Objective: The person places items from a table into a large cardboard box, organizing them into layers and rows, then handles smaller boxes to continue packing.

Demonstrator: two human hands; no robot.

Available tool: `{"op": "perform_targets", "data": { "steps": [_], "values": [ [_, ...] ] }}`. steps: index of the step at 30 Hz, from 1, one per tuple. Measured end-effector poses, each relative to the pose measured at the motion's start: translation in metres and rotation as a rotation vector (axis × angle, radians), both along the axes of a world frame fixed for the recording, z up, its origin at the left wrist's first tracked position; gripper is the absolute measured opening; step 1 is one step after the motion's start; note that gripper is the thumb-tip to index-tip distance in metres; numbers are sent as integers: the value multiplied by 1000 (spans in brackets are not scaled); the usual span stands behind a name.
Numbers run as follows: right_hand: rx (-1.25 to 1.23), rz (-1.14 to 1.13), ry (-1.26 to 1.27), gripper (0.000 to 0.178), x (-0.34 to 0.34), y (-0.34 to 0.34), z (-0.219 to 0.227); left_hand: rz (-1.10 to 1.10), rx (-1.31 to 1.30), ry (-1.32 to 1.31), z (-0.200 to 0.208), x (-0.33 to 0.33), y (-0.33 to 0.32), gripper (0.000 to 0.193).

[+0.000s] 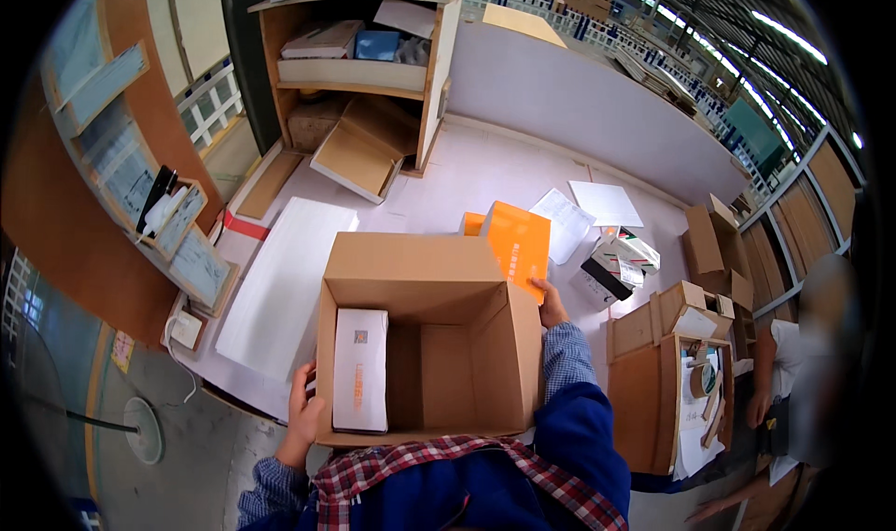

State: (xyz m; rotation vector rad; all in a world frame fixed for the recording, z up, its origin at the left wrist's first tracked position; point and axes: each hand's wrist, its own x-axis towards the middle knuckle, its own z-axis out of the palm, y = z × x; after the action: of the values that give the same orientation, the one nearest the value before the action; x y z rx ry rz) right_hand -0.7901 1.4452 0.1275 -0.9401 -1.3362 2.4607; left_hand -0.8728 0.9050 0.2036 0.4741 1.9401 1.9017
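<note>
A brown cardboard carton (411, 256) with its top flaps raised is right in front of me. Inside, against its left wall, stands a white box (361, 368) with orange print. My left hand (301, 410) presses against the carton's left side, fingers bent. My right hand (551, 302) reaches past the carton's right side, with its fingers on the lower right edge of an orange box (519, 242). That box is tilted behind the carton's far right corner, and the carton hides its lower part. Part of another orange item (473, 223) shows just left of it.
White foam sheets (289, 279) lie on the table to the left. Papers (563, 223) and small printed boxes (623, 256) lie to the right. A wooden shelf (359, 76) stands behind. A tape roll (702, 379) sits in a side tray, near another person (784, 372).
</note>
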Motion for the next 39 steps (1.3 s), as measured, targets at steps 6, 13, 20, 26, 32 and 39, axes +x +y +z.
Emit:
{"op": "perform_targets", "data": {
  "steps": [6, 13, 20, 26, 32, 39],
  "values": [
    [107, -351, 35, 56, -5, -40, 63, 77, 11, 44, -5, 6, 3, 59],
    [741, -939, -28, 59, 5, 54, 117, 98, 28, 63, -2, 7, 9, 57],
    [1136, -698, 198, 47, 97, -33, 255, 87, 66, 36, -11, 14, 19, 55],
    [657, -244, 210, 37, 97, -195, 275, 113, 21, 214, -19, 35, 15, 57],
    [659, 28, -203, 58, 86, -259, 227, 82, -83, 286, -6, 32, 23, 57],
    [888, 330, -761, 91, 55, -246, 166, 31, -25, 277, -9, 33, 25, 59]
  ]
}}
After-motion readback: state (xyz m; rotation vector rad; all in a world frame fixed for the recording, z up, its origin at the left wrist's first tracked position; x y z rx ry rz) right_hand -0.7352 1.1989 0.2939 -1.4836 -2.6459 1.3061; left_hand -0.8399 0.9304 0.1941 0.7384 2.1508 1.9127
